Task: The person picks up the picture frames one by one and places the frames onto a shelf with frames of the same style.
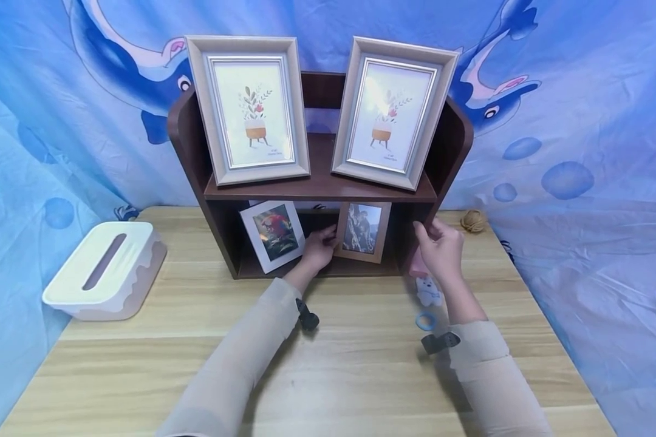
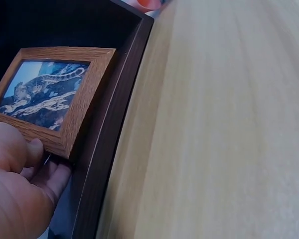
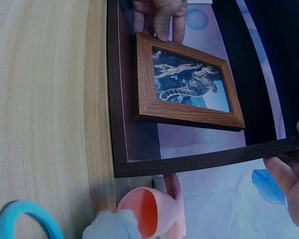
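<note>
My left hand reaches into the lower compartment of a dark brown shelf and pinches the left edge of a wooden picture frame. In the left wrist view its thumb lies at the front of that frame, fingers behind. The frame holds a photo of a spotted, long-tailed animal and leans back slightly. My right hand grips the front edge of the shelf's right side panel, thumb and fingers on either side of it. A white picture frame with a parrot photo stands tilted left of my left hand.
Two larger beige picture frames stand on the upper shelf. A tissue box is at the table's left. Beside the shelf's right side are a pink cup, a white bear figure, a blue ring and a twine ball.
</note>
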The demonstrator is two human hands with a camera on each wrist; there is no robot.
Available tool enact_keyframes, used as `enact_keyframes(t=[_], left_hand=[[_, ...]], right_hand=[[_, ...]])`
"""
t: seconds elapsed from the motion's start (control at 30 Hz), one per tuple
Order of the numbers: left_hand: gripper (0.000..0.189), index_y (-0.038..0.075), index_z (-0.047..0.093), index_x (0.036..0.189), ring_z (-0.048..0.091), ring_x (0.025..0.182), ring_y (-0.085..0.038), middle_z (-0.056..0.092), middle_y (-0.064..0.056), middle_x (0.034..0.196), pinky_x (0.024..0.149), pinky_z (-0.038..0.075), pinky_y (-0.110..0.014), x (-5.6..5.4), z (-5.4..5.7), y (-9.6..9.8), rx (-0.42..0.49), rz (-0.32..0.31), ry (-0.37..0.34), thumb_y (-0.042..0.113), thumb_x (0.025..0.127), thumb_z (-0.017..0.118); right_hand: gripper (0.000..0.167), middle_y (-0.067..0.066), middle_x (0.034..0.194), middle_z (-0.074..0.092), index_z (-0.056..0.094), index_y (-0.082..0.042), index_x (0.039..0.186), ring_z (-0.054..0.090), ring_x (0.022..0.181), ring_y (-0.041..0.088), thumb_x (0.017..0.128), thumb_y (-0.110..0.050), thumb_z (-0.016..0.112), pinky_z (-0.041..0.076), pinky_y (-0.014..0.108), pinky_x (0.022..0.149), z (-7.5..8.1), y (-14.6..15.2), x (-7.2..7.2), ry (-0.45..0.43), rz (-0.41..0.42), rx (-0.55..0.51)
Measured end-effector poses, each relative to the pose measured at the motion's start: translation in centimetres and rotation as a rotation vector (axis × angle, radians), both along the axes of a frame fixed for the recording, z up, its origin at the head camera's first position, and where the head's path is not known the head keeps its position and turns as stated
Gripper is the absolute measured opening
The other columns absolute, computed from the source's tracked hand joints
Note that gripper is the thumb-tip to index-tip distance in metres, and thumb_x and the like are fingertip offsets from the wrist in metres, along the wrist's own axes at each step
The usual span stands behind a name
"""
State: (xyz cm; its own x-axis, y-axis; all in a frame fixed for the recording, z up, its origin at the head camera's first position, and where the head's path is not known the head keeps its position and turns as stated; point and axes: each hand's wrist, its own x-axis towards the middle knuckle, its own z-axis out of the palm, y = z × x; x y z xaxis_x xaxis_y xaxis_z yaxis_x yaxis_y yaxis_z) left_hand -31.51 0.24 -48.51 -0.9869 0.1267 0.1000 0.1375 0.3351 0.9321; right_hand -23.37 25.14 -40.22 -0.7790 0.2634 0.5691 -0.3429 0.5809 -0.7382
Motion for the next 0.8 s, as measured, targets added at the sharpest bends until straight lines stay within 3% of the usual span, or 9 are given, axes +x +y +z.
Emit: enact_keyframes(t=[0.33, 0.57, 0.8], left_hand=[[0.041, -0.001, 0.054, 0.144, 0.064, 0.119, -0.028, 0.068, -0.016, 0.128, 0.1, 0.053, -0.039, 1.0, 0.3, -0.9, -0.103, -0.062, 0.087, 0.005, 0.103, 0.055], [0.041, -0.005, 0.051, 0.144, 0.058, 0.127, -0.034, 0.062, -0.021, 0.134, 0.107, 0.049, -0.041, 2.3, 1.1, -2.7, -0.094, -0.101, 0.149, 0.004, 0.104, 0.049], [0.038, -0.008, 0.053, 0.14, 0.062, 0.122, -0.034, 0.063, -0.023, 0.132, 0.105, 0.05, -0.042, 4.1, 1.2, -4.5, -0.108, -0.123, 0.22, 0.002, 0.103, 0.049]], right_hand=[[0.015, 0.02, 0.1, 0.075, 0.076, 0.003, 0.105, 0.075, 0.088, 0.035, 0.093, -0.005, 0.07, 0.051, 0.005, 0.071, 0.0, -0.1, 0.0, 0.012, 0.001, -0.014], [0.013, 0.02, 0.097, 0.075, 0.076, 0.004, 0.101, 0.075, 0.084, 0.033, 0.093, -0.005, 0.071, 0.051, 0.005, 0.069, -0.1, -0.1, -0.2, 0.036, -0.009, 0.016], [0.012, 0.023, 0.097, 0.074, 0.075, 0.007, 0.098, 0.074, 0.085, 0.038, 0.092, -0.003, 0.071, 0.05, 0.003, 0.071, -0.3, 0.1, -0.2, 0.075, 0.007, 0.033]])
